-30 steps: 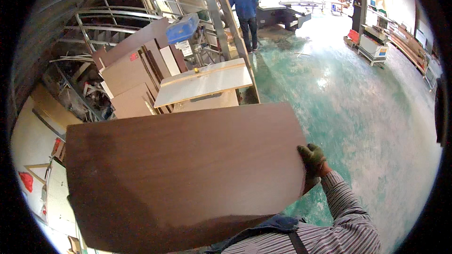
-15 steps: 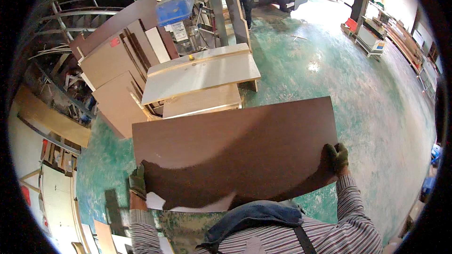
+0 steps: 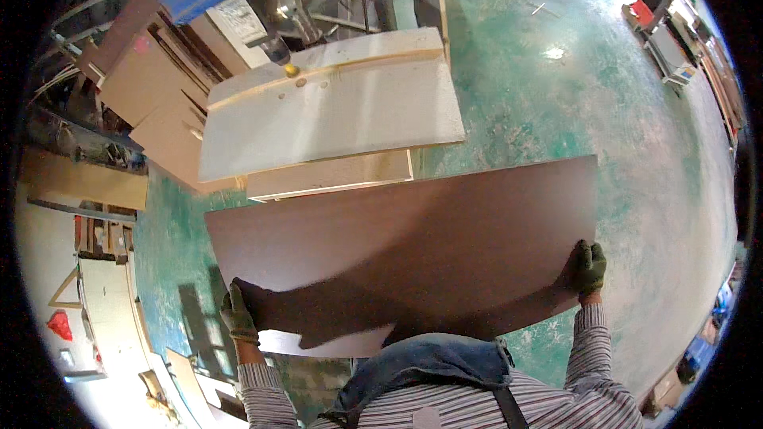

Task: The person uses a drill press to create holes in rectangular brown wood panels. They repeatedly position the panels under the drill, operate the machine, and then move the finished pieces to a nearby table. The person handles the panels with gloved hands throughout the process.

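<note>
Hands, left (image 3: pixel 237 314) and right (image 3: pixel 589 268), both gloved, gripped opposite ends of a brown panel (image 3: pixel 413 246) above the green floor (image 3: pixel 556 111).

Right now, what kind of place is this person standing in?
Probably a woodworking shop. Both gloved hands, left hand and right hand, carry a big brown board. Ahead sits a stack of pale boards, more brown panels lean at the left, and the green floor looks dusty.
</note>
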